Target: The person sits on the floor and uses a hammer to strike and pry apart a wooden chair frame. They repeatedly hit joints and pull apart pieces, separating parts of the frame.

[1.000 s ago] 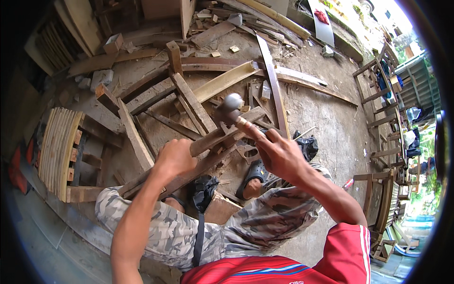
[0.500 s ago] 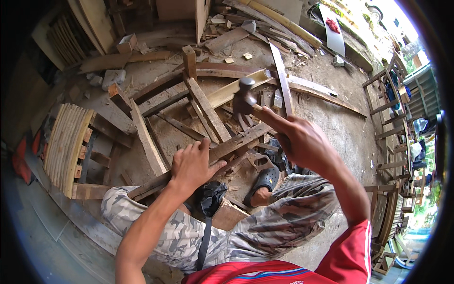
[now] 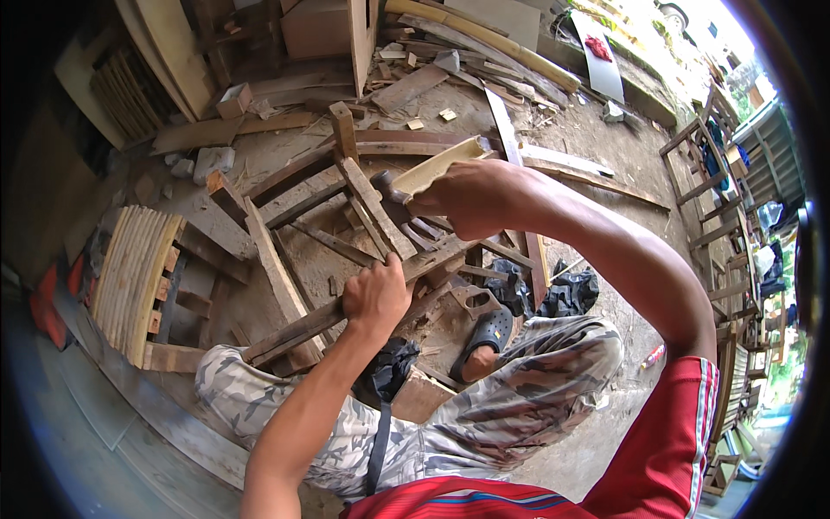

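My right hand (image 3: 474, 197) is wrapped round the handle of a hammer, mostly hidden by the fingers. The dark hammer head (image 3: 387, 189) is beside an upright rail of a wooden chair frame (image 3: 373, 206); whether they touch I cannot tell. My left hand (image 3: 379, 290) is closed round the frame's near rail (image 3: 298, 333), close to where the upright rail meets it. That near rail slants from above my left thigh up to the right, below my right hand. The frame leans in front of my knees.
A slatted wooden piece (image 3: 134, 281) stands at the left. Beneath the frame lie a handsaw (image 3: 475, 298) and black plastic (image 3: 571, 292). Scrap boards (image 3: 415, 86) litter the far floor, and more wooden frames (image 3: 705, 190) line the right side. A light channel-shaped piece (image 3: 445, 164) lies behind my right hand.
My right hand has swung the hammer leftward and down beside the upright rail, the forearm now reaching across. My left hand has shifted slightly right, its fingers now closed round the near rail.
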A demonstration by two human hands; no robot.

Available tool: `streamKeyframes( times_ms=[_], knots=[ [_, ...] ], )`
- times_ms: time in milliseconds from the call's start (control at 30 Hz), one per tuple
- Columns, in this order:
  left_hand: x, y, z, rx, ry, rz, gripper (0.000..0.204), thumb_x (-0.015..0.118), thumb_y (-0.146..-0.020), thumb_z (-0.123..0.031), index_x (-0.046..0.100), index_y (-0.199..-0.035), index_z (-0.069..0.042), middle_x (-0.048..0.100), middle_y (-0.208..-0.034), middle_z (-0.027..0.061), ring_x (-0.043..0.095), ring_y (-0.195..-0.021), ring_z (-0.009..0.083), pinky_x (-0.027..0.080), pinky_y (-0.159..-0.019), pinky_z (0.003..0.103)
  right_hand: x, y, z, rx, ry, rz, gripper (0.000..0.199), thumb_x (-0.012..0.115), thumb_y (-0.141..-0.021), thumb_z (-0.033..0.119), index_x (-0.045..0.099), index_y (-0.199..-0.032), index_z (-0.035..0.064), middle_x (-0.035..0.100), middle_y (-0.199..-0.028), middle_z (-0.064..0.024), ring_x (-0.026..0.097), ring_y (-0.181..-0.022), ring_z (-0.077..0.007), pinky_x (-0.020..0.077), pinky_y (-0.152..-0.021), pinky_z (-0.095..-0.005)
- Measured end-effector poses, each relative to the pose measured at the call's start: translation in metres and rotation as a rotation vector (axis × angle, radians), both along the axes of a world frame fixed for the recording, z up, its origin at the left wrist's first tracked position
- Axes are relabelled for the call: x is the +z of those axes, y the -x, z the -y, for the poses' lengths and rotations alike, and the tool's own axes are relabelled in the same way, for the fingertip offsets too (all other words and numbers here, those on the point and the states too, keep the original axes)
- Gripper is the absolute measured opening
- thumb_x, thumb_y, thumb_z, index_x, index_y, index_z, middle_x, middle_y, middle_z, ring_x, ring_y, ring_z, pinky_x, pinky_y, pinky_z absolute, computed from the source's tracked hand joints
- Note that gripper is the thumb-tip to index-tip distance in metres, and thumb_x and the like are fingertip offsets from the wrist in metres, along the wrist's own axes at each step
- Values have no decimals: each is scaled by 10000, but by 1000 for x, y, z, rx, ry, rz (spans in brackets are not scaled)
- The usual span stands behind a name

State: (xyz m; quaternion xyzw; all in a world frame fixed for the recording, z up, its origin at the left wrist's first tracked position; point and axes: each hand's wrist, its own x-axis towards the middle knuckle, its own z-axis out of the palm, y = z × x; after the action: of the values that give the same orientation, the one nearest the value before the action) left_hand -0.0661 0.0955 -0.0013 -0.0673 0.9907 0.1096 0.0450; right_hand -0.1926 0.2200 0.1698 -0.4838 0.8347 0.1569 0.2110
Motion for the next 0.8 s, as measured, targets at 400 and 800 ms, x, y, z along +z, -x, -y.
streamKeyframes(
  times_ms=[400, 800],
  knots=[
    [11, 6, 0, 57, 15, 47, 336, 772, -799, -290, 699, -1025, -52, 742, -939, 205, 734, -904, 371, 573, -784, 485, 5, -1, 13, 126, -177, -19, 430, 604, -766, 57, 689, -1175, 158, 720, -981, -127, 685, -1026, -338, 563, -829, -485],
    [14, 10, 5, -7, -21, 94, 287, 684, -787, -206, 714, -1015, -36, 729, -943, 246, 714, -932, 421, 557, -843, 508, -26, -57, -72, -270, 336, 31, 760, 592, -812, -43, 458, -1512, 220, 648, -776, -188, 665, -660, -329, 518, -594, -463]
  ],
)
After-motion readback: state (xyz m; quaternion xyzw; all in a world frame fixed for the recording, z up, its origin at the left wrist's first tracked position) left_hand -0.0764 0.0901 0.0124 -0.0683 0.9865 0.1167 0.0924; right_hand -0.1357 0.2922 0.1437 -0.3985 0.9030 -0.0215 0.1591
